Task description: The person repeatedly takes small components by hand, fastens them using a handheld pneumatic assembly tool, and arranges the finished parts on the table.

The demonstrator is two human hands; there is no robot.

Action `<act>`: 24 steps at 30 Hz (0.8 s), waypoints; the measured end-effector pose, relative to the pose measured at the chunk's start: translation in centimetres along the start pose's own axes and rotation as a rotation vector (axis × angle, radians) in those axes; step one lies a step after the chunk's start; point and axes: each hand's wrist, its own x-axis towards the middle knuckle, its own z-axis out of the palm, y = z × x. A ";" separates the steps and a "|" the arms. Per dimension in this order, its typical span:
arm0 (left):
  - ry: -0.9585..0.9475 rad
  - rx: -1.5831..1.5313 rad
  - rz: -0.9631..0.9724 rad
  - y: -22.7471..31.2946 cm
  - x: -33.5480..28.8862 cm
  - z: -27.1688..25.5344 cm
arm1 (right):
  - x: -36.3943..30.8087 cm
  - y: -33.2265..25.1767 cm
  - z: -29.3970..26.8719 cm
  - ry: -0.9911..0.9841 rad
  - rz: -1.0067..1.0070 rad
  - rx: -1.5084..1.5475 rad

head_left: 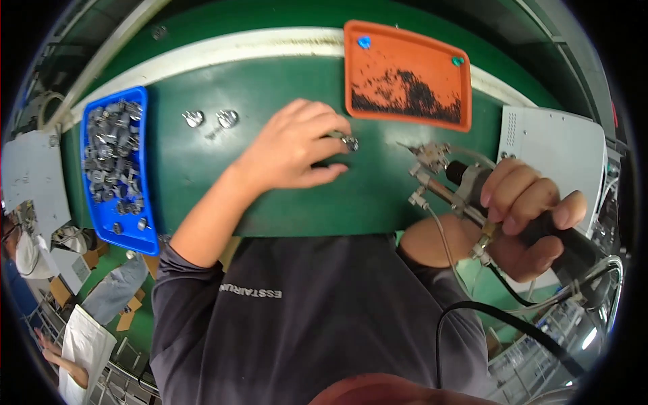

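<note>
Black cable (513,317) arcs across the near right, nearest the camera, below my right hand (530,209). My right fingers are wrapped around a hand-held tool (442,191), whose thin tip points left across the counter (304,209); a pale hose (442,233) trails from its barrel. At centre, my left hand (293,145) lies low over the counter. Its thumb is spread well away from the other fingers, whose tips touch the left side of a small metal part (352,143); thumb and finger do not pinch it. The part rests just left of the tool's tip, the two apart.

Two more metal pieces (227,119) lie farther left, beside each other. At the far left stands a blue tray (101,221) of similar pieces; at the far right, an orange tray (422,57) holds a drift of tiny black bits (412,94).

Points of good handling, as I judge them: press the part firmly against the counter so that it cannot roll; keep my left fingertips clear of the tip's line; steady the tool from the wrist; leave the hose slack, lest it drag the tip aside.
</note>
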 end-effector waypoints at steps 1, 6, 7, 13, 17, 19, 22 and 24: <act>-0.032 0.022 -0.006 0.1 -0.2 0.1 | -0.4 -0.1 -0.1 0.021 -0.033 0.084; -0.011 -0.013 -0.038 -1.5 -0.9 1.4 | 0.0 0.4 -0.6 -0.010 -0.062 0.169; -0.003 -0.017 -0.046 -1.5 -1.0 1.4 | 0.1 0.4 -0.7 -0.032 -0.053 0.157; 0.034 0.002 -0.054 -0.7 -0.9 2.2 | -0.1 1.2 -0.5 -0.077 -0.027 0.187; 0.032 0.019 -0.047 -0.4 -0.9 2.6 | 0.3 1.6 -0.4 -0.148 0.038 0.182; 0.032 0.011 -0.047 -0.4 -0.8 2.8 | 0.4 2.0 -0.1 -0.172 0.049 0.183; 0.041 0.010 -0.043 -0.5 -0.7 2.9 | 0.6 2.3 0.0 -0.231 0.064 0.185; 0.055 0.000 -0.049 -0.6 -0.7 3.0 | 0.7 2.6 0.2 -0.280 0.065 0.184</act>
